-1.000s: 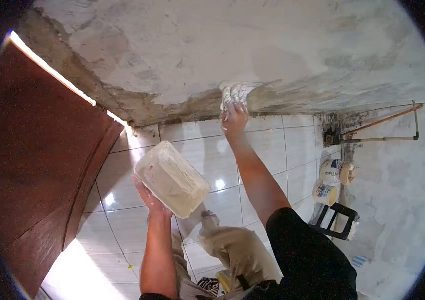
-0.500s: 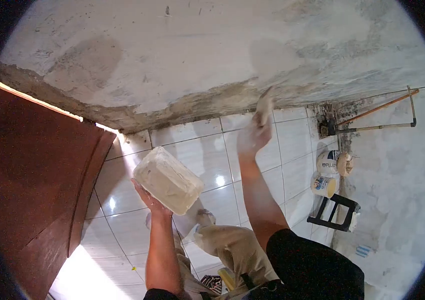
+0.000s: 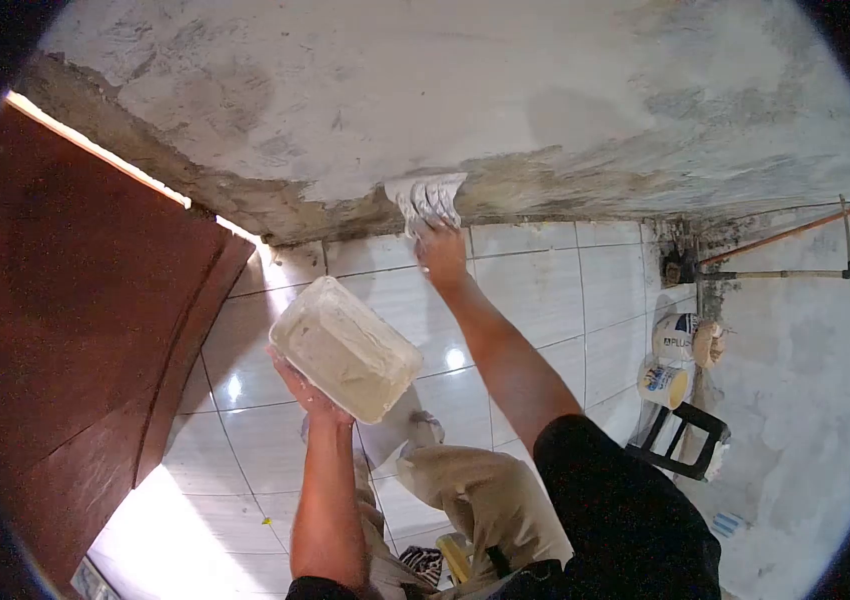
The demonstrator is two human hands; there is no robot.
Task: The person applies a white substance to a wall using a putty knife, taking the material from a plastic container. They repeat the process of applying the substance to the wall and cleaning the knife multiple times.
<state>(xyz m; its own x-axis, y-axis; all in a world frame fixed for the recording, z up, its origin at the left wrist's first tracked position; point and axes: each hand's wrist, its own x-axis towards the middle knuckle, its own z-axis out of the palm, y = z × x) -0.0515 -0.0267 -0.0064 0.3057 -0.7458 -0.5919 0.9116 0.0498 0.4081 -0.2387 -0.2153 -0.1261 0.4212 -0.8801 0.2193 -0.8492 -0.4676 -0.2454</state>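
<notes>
Head view. The left hand (image 3: pixel 307 388) grasps a translucent tub (image 3: pixel 345 350) of pale paste (image 3: pixel 333 342) from beneath and along its near side, palm supporting it. The tub is tilted so that its open face shows, its long axis running from ten to four o'clock. The right hand (image 3: pixel 442 252) grips a paste-smeared spreader (image 3: pixel 405 190), fingers extended over it, its broad edge apparently against the wall (image 3: pixel 395 90). From the left hand, the spreader lies toward one o'clock; from the right hand, the tub lies between seven and eight. The right hand is the nearer to the wall's rough lower strip (image 3: pixel 535 185), which extends toward nine and three o'clock of the spreader.
</notes>
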